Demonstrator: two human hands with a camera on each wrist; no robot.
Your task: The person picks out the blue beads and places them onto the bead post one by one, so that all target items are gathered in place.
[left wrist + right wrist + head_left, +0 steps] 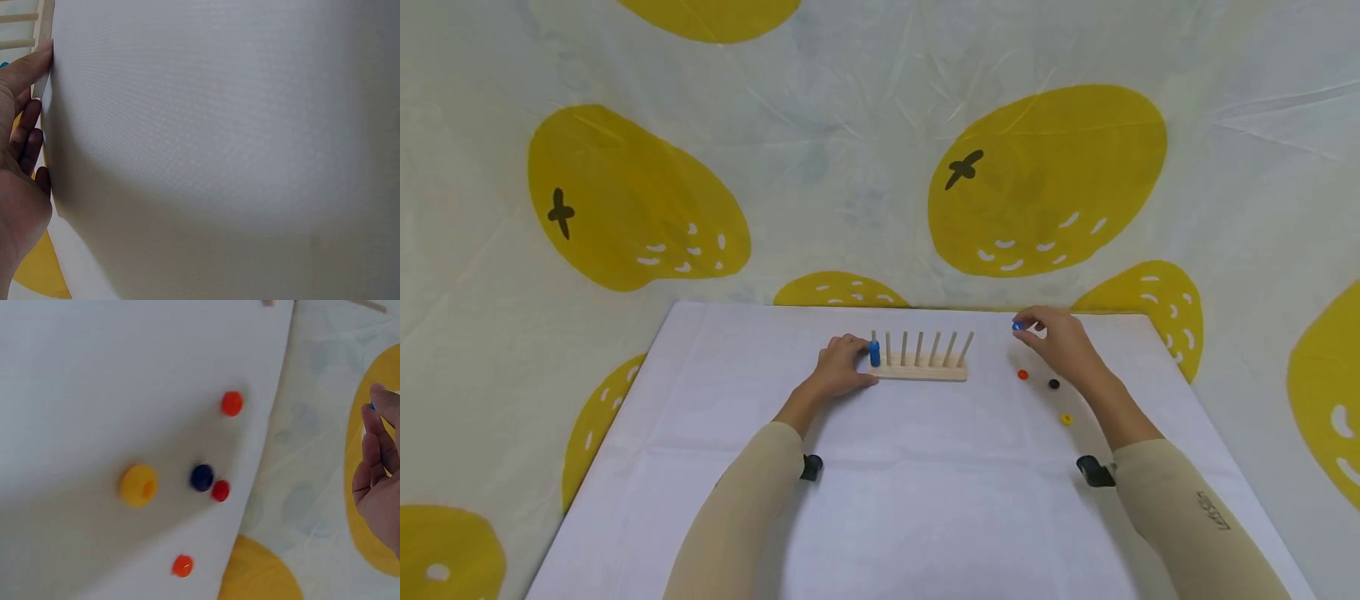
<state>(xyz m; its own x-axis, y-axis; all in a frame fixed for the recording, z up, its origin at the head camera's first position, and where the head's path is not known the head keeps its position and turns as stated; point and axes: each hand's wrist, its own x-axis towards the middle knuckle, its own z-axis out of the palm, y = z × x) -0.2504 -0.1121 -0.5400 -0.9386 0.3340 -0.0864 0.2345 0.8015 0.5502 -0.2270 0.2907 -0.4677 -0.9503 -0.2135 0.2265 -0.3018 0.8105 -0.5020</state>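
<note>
A pale wooden peg board [925,374] with a row of several upright pegs stands toward the back of the table. Blue beads [875,354] are stacked on its leftmost peg, whose tip shows above them. My left hand [837,368] holds the board's left end, thumb at the front edge and fingers around the far side. To the right of the board, my right hand [1058,343] pinches one blue bead [1017,327] above the table between thumb and fingertips. Only a sliver of that bead shows in the right wrist view.
Loose beads lie beneath my right hand: orange-red [1022,375], dark [1054,384] and yellow [1066,419]. The right wrist view adds a red bead [220,490] and another orange bead [182,566]. White cloth [940,500] covers the table; a fruit-patterned curtain [850,167] hangs behind.
</note>
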